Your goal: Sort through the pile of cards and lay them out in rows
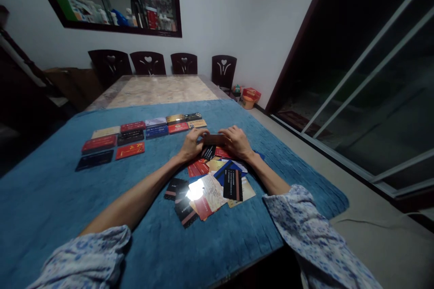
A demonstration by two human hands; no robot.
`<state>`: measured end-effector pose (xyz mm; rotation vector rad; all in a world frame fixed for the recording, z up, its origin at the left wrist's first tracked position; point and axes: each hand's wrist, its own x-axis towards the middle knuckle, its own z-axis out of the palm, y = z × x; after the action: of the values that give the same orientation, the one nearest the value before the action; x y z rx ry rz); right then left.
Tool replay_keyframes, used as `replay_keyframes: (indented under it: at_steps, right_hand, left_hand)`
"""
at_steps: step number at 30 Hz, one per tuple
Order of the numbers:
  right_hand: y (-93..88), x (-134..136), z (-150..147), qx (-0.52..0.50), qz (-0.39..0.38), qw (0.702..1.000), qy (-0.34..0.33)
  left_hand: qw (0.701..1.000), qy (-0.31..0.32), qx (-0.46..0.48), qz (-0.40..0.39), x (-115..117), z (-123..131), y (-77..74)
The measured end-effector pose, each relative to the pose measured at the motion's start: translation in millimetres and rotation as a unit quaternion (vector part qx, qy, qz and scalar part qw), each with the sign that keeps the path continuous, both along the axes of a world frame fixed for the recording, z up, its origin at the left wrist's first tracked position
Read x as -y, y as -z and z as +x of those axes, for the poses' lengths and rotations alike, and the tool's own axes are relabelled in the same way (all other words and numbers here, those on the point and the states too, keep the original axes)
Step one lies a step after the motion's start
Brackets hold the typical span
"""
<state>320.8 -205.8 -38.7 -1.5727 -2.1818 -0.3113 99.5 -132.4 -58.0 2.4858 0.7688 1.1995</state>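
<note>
A small stack of dark brown cards (215, 140) is held on edge between my two hands, just beyond a loose pile of cards. My left hand (193, 144) grips its left end with bent fingers. At its right end my right hand (236, 142) has its fingers closed on it. The scattered pile (213, 189) below holds several black, red, blue, white and gold cards, overlapping at odd angles. One glossy card reflects a bright light. To the left, several sorted card stacks (132, 137) lie in uneven rows, in red, black, blue, cream and gold.
A blue cloth (152, 244) covers the near part of the table, with its bare marble-like top (162, 88) beyond. Several dark chairs (148, 62) stand at the far end. A red box and orange bucket (249, 99) are on the floor behind, right of the table.
</note>
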Motion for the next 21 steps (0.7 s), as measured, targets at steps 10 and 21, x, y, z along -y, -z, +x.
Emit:
replay_keyframes:
  at_steps: [10, 21]
  right_hand:
    - [-2.1, 7, -3, 0.012, -0.045, 0.998, 0.034]
    - [-3.9, 6, -8, 0.055, -0.084, 0.993, 0.059]
  left_hand:
    - [0.997, -0.031, -0.074, -0.016, 7, 3, -3.8]
    - [0.989, -0.059, -0.123, -0.051, 12, 4, -7.2]
